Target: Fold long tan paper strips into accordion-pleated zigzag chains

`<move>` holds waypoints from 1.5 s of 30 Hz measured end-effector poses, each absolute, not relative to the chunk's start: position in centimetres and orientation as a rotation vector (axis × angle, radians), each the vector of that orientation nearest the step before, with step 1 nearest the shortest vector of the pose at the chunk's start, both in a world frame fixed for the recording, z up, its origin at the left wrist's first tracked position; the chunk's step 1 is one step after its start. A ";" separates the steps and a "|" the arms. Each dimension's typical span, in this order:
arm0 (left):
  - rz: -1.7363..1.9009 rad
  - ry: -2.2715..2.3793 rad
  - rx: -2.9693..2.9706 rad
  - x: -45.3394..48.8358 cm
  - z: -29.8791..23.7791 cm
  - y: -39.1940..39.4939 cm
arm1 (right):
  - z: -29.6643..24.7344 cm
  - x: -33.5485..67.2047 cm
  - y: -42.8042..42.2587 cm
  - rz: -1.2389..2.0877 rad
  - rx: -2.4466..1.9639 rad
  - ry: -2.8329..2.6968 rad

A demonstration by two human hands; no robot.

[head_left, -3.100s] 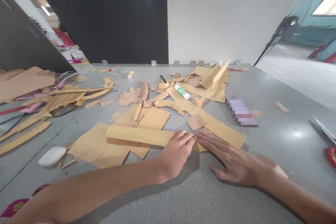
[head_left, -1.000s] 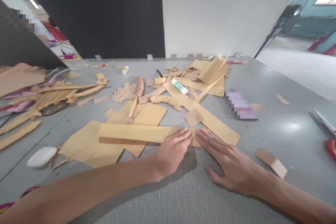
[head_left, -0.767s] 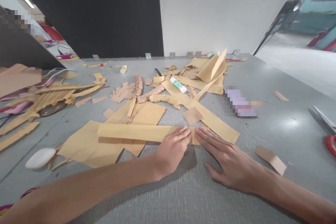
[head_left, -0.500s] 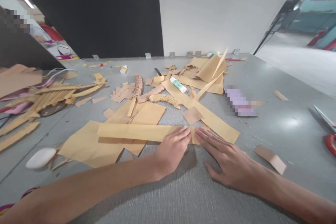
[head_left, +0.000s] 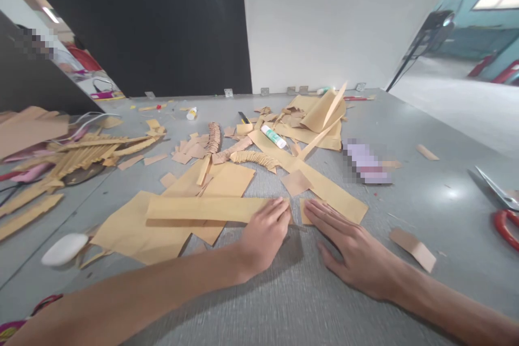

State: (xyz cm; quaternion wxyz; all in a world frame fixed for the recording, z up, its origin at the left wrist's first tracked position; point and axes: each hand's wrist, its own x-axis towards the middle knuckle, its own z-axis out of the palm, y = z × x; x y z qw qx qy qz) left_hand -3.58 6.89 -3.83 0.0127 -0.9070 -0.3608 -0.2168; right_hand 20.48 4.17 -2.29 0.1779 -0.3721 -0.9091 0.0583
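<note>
Head view, grey worktop littered with cut kraft paper. Left hand lies palm down, fingers together and extended, fingertips pressing on the right end of a long kraft paper strip; nothing is gripped, the hand is flat and released. The strip runs roughly level to the left from the hand, lying over larger kraft sheets. Right hand is also palm down and flat, fingers straight and slightly spread, thumb out to the side on the worktop; its fingertips rest on a short kraft piece just right of the strip's end. A narrow gap of bare worktop shows between strip end and short piece, and the two sets of fingertips are near each other without touching. The short piece overlaps the lower end of a wide diagonal paper band that runs up and away to the left. A square scrap sits just beyond the left fingertips. Farther back: a pleated paper chain, a second pleated chain and a glue stick lying on its side. Right of the right hand lies a folded scrap; at the right edge, red-handled scissors, partly cut off. A white oval object lies near left, and a pile of narrow strips sits at far left.
</note>
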 end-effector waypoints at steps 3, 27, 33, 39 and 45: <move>-0.632 -1.195 -2.839 -3.6 -3.1 6.9 | -2.2 20.4 4.1 0.173 -1.046 -2.431; -0.917 -1.573 -2.694 -5.4 -2.9 10.6 | -2.8 20.8 4.9 0.257 -1.074 -2.285; -1.086 -1.493 -2.754 -5.6 -3.3 12.1 | -2.1 20.6 4.9 0.227 -1.006 -2.403; -1.099 -1.377 -2.813 -4.4 -1.3 10.1 | -1.4 20.2 4.7 0.187 -0.870 -2.482; -1.272 -1.855 -3.121 -2.8 -0.3 5.9 | -1.9 20.7 3.6 -0.481 -0.809 -2.409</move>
